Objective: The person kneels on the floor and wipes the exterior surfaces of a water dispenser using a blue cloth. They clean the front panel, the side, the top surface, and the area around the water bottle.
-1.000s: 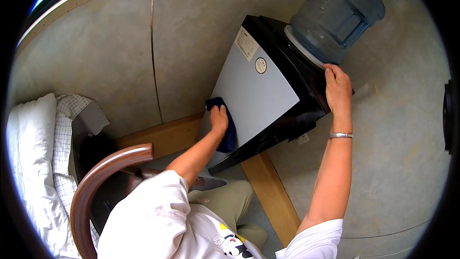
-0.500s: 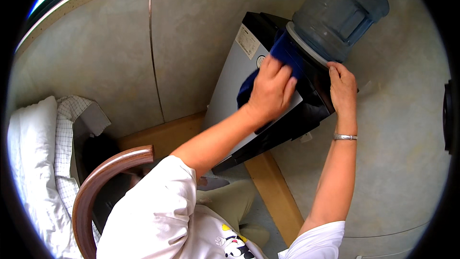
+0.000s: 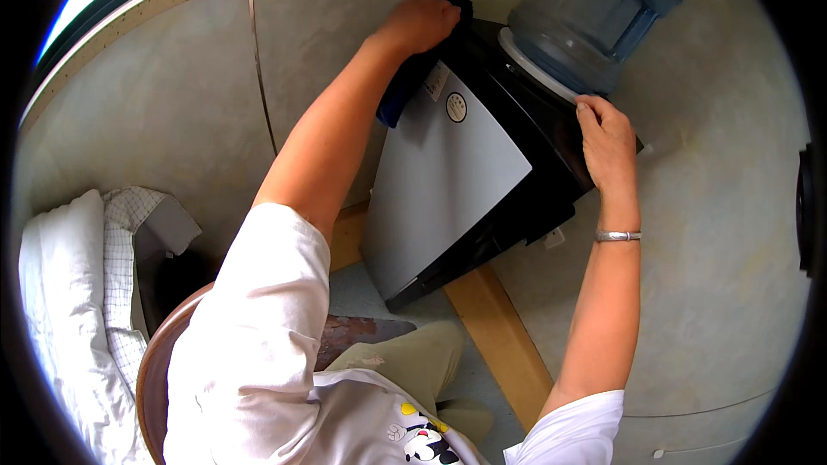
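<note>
A water dispenser (image 3: pixel 448 189) with a silver-grey side panel and black frame stands below me, with a blue-grey water bottle (image 3: pixel 594 9) on top. My left hand (image 3: pixel 418 21) presses a dark blue cloth (image 3: pixel 403 90) against the dispenser's upper back corner; the cloth hangs down under my wrist. My right hand (image 3: pixel 607 142) rests flat on the black top edge beside the bottle's neck, fingers spread, holding nothing. A silver bracelet sits on that wrist.
A wooden chair back (image 3: pixel 159 362) curves at lower left, beside white bedding (image 3: pixel 60 310) and a checked cloth (image 3: pixel 121 232). Wooden floor strips (image 3: pixel 500 336) run under the dispenser. A pale wall with a vertical seam (image 3: pixel 258 77) stands behind it.
My left hand has moved the blue cloth from the lower side of the silver panel up to the dispenser's top back corner. My right hand has stayed on the top edge.
</note>
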Demonstrator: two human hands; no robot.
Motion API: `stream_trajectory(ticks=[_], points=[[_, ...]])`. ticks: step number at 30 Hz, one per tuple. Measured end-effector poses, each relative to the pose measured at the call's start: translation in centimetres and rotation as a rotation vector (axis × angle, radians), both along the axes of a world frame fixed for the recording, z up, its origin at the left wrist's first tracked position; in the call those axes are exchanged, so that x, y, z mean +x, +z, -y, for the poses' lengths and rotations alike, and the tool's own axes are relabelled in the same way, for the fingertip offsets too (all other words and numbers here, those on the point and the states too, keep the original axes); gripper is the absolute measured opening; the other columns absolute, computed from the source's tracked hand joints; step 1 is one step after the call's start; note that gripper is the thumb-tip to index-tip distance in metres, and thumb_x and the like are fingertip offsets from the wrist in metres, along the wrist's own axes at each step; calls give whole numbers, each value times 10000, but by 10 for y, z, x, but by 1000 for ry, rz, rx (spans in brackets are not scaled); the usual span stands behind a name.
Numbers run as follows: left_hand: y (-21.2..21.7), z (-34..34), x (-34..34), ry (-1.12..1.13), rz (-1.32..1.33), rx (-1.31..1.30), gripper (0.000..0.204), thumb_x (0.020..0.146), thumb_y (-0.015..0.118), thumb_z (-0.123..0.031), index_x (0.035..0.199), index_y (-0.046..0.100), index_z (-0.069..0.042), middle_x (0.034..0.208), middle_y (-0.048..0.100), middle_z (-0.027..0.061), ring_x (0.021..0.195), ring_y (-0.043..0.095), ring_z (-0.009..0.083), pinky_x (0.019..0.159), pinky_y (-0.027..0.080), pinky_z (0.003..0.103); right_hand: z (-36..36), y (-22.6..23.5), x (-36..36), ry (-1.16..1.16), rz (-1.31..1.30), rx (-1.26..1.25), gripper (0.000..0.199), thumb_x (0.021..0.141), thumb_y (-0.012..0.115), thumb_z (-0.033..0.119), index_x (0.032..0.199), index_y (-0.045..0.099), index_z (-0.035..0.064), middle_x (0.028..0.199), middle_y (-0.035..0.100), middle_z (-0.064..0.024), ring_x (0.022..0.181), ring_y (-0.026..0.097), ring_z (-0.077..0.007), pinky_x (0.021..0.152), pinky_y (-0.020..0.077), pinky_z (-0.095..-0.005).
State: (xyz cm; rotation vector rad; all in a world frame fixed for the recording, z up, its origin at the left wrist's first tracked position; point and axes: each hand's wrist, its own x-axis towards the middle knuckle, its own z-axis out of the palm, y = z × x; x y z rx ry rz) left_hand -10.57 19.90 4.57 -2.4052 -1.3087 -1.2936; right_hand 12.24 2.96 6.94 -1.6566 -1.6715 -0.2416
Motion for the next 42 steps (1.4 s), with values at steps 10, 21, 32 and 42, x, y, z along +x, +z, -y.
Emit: stream_trajectory(ticks=[10,21,32,42], points=[[-2,33,23,-213,-58,108,292,843,455,-295,835,645,-74,904,633,133,865,580,351,771,461,441,-7,-3,9,-8,67,16,292,859,477,281,948,636,53,954,624,-136,901,580,-326,773,449,-370],[-5,142,64,-374,-84,258,195,817,551,-268,806,642,-96,783,578,39,803,529,226,640,350,364,-12,-8,15,19,79,64,267,909,394,155,1073,581,60,1037,611,-165,980,562,-345,819,441,-387],[-19,12,13,-157,-92,310,279,858,425,-206,770,588,3,878,606,186,844,537,386,750,428,461,-10,-6,8,1,28,26,282,898,412,212,1059,598,76,1041,612,-159,999,556,-331,844,433,-389],[-5,40,31,-93,-24,61,294,854,440,-217,771,626,-5,895,607,198,834,551,388,768,440,447,-6,-9,9,-71,48,69,274,896,405,193,1049,604,82,1014,623,-158,961,569,-348,821,447,-411]])
